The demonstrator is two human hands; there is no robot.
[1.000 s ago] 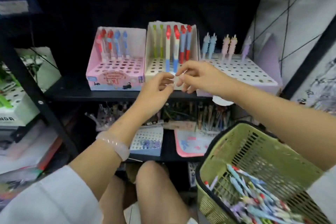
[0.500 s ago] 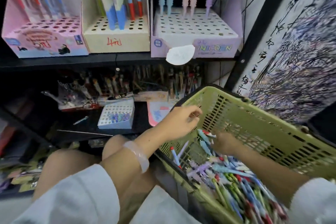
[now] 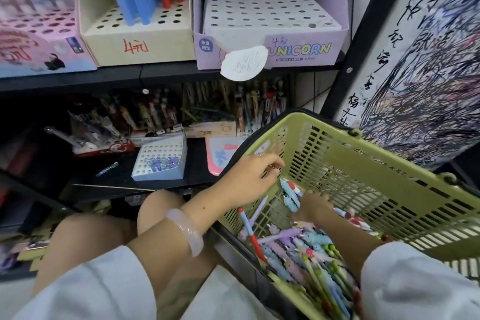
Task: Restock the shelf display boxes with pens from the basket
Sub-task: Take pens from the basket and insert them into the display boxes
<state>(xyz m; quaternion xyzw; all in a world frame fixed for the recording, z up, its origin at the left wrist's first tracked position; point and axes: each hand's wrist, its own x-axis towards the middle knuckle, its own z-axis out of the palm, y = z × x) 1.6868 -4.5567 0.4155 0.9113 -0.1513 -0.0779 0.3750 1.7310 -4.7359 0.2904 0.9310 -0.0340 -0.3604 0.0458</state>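
The green basket (image 3: 368, 163) sits at my right, tilted, with a heap of pens (image 3: 298, 244) in its bottom. My right hand (image 3: 315, 206) is inside it, fingers closed on a light-blue bumpy pen (image 3: 288, 193) that sticks up to the left. My left hand (image 3: 249, 179) lies over the basket's near rim, fingers curled against the mesh wall. On the upper shelf stand three display boxes: a pink one (image 3: 39, 41), a cream one (image 3: 140, 41) with red and blue pens, and a lilac UNICORN box (image 3: 306, 52) with a few pastel pens at its back.
A white paper tag (image 3: 244, 63) hangs off the lilac box. The lower shelf holds a small blue holed box (image 3: 161, 161), a pink card and rows of packed pens. A black shelf post (image 3: 363, 34) and a scribbled panel (image 3: 428, 86) close the right side. My knees (image 3: 104, 236) are below.
Both hands left the upper shelf and dropped to the basket. My view tilted down and right. The right hand now has a light-blue pen lifted among the heap.
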